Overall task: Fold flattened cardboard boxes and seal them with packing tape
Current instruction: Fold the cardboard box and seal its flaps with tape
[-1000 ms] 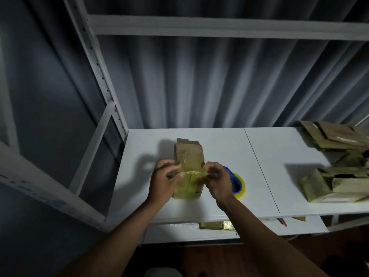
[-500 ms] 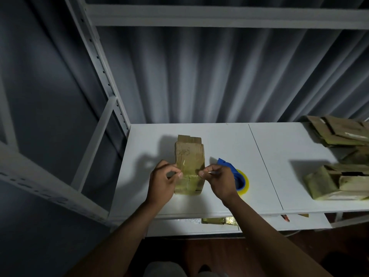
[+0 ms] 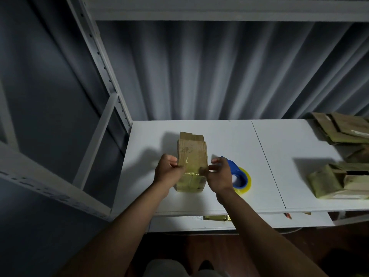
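Note:
A small brown cardboard box lies on the white shelf board, with shiny tape across its near end. My left hand grips the box's left side, fingers curled onto the taped top. My right hand pinches the box's right edge at the tape, thumb on the cardboard. Behind my right hand lies a blue tape dispenser with a yellow roll, partly hidden by the hand.
Flattened cardboard pieces are stacked at the back right, and taped boxes lie at the right front. A white upright post and a diagonal brace stand at the left. More taped cardboard shows on the lower shelf.
Both hands have slid a little farther along the box's sides. My right hand's fingers have loosened from a tight pinch over the tape to a wider hold at the right edge.

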